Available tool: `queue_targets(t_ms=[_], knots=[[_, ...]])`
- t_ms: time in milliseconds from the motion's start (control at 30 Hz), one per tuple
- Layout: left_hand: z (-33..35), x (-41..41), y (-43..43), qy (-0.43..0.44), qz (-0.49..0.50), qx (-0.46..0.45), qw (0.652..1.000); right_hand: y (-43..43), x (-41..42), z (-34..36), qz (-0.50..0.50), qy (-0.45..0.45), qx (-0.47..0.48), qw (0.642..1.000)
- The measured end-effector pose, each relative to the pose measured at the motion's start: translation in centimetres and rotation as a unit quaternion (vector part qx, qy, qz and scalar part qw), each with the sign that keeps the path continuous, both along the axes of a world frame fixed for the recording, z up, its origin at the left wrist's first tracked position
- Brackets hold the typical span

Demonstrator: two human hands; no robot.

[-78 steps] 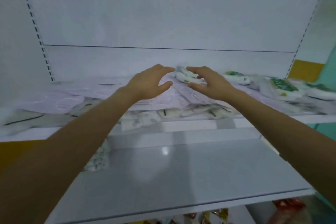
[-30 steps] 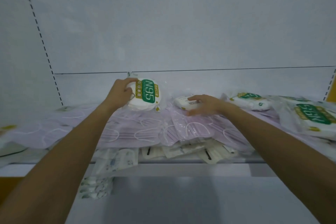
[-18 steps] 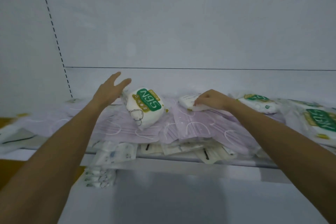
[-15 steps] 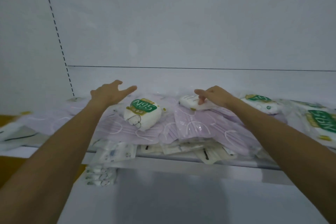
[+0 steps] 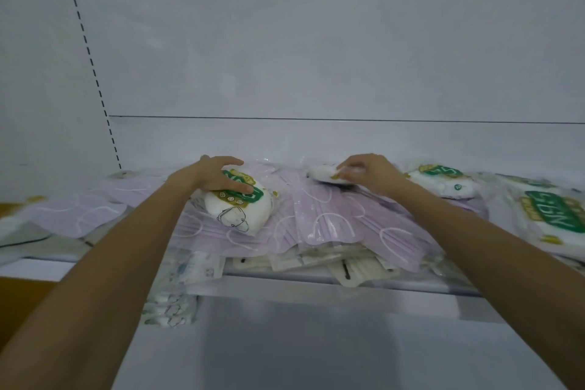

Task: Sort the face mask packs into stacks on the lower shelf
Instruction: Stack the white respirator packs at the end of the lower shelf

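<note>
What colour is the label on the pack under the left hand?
Green label, gold-edged; head view.

Dim, bluish, soft wide-angle blur

The upper shelf (image 5: 316,281) carried pale flat packs (image 5: 316,260) along its front edge, with purple mask packs (image 5: 323,225) spread over them. The lower shelf (image 5: 316,345) held a small pile of packs (image 5: 167,310) at its left.
</note>
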State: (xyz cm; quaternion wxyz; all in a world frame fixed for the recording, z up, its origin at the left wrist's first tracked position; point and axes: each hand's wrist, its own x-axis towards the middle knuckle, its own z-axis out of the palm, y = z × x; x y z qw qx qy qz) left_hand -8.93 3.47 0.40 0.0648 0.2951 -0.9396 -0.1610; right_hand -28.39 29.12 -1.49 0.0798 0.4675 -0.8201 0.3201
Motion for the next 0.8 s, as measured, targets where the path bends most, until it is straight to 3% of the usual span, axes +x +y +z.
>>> queue_targets(t_ms=[133,233,333,400,567,700,800], knots=[[0.8,0.2,1.7,0.150,0.015,0.006,0.988,0.2,-0.1,2.3,-0.014,-0.066,-0.145,0.987],[2.1,0.1,2.4,0.309,0.010,0.037,0.950,0.5,0.2,4.7,0.013,-0.085,-0.194,0.977],[3.7,-0.2,3.6,0.402,-0.012,0.021,0.915,1.0,1.3,7.4,0.068,-0.101,-0.217,0.968],[5.0,-0.7,4.8,0.418,-0.034,0.023,0.908,1.2,2.1,9.2,0.111,-0.103,-0.221,0.964],[7.3,-2.2,8.7,0.346,-0.129,0.169,0.914,-0.8,4.2,11.6,0.142,-0.055,-0.153,0.976],[6.7,-3.9,11.2,0.298,-0.204,0.200,0.911,-3.1,5.2,11.2,0.097,0.005,-0.142,0.985],[6.1,-4.2,11.4,0.326,-0.227,0.193,0.897,-2.9,4.9,10.6,0.088,0.031,-0.148,0.985]])
